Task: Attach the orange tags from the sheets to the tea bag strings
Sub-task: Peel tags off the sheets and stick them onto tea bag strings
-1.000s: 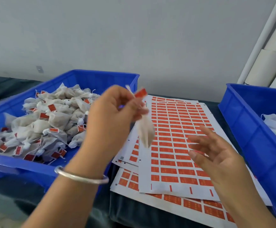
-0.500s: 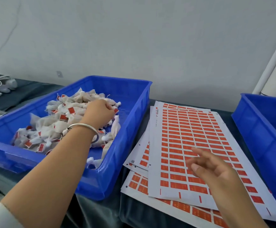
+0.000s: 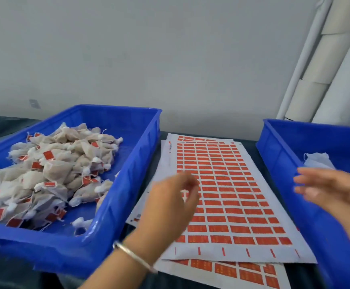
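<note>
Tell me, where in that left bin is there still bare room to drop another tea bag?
The left bin has bare blue floor along its far wall and down its right wall, beside the heap of tea bags. The left and near parts are crowded with bags. The tag sheets fill the gap between the bins.

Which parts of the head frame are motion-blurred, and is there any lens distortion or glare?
Head view: both hands smear, the right hand worst, the left hand at its fingers; tag sheets and tea bags stay fairly sharp; wide-angle bends the pipe; soft, even light, no glare.
</note>
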